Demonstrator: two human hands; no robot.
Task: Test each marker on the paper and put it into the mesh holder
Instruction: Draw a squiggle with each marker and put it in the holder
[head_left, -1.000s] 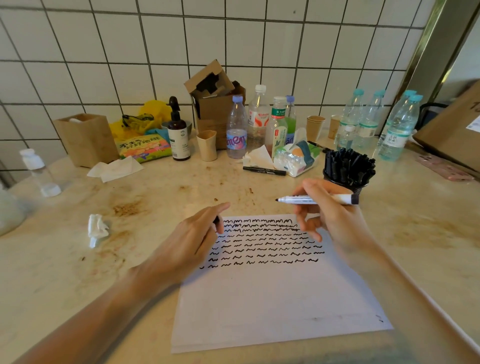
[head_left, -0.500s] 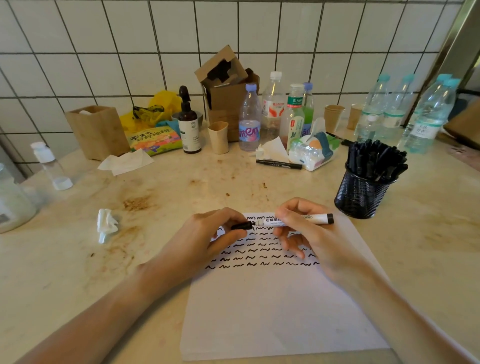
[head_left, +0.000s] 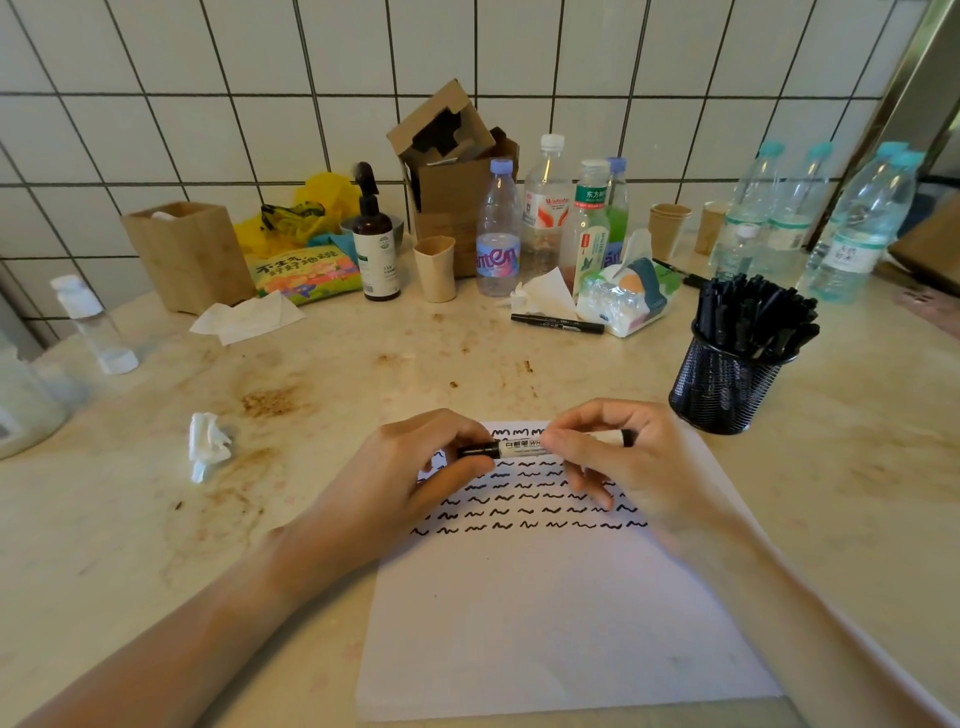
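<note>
Marker (head_left: 524, 447) held level above paper (head_left: 561, 623); right hand (head_left: 623, 467) pinches barrel, left hand (head_left: 415, 467) pinches black cap end, likely capping before mesh holder (head_left: 727, 384), near right on table (head_left: 311, 395).

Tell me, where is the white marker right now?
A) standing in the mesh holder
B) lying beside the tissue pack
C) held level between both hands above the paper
C: the white marker is gripped by the left hand and right hand over the paper.

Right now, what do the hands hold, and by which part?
One whiteboard marker: left hand pinches its black cap end, right hand grips the white barrel.
</note>
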